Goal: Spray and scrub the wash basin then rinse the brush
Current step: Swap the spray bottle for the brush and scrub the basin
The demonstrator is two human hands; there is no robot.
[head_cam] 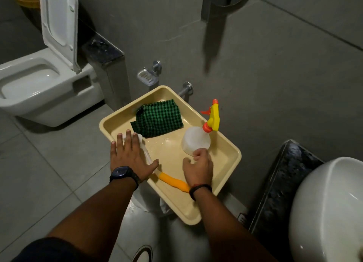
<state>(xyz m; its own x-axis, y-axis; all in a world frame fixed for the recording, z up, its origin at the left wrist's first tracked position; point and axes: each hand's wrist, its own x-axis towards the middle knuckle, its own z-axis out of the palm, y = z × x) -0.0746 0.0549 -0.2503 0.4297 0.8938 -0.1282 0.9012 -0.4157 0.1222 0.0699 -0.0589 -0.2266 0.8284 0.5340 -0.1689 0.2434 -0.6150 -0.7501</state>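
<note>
A cream plastic tray (225, 175) rests on a white stand below me. A white spray bottle (195, 141) with a yellow and orange trigger head lies in it on its side. A brush with an orange handle (173, 182) and white head also lies in the tray, next to a folded green checked cloth (158, 121). My left hand (130, 156) hovers flat with fingers spread over the brush head, holding nothing. My right hand (198, 168) is above the tray with its fingertips at the bottle's base, fingers loosely curled. The white wash basin (326, 208) sits at the lower right.
A toilet (39, 88) with raised lid stands at the left. A metal soap dish (147, 76) and a tap fitting (186, 88) are on the grey wall behind the tray. A dark stone counter edge (282, 185) borders the basin. Grey floor tiles spread at the left.
</note>
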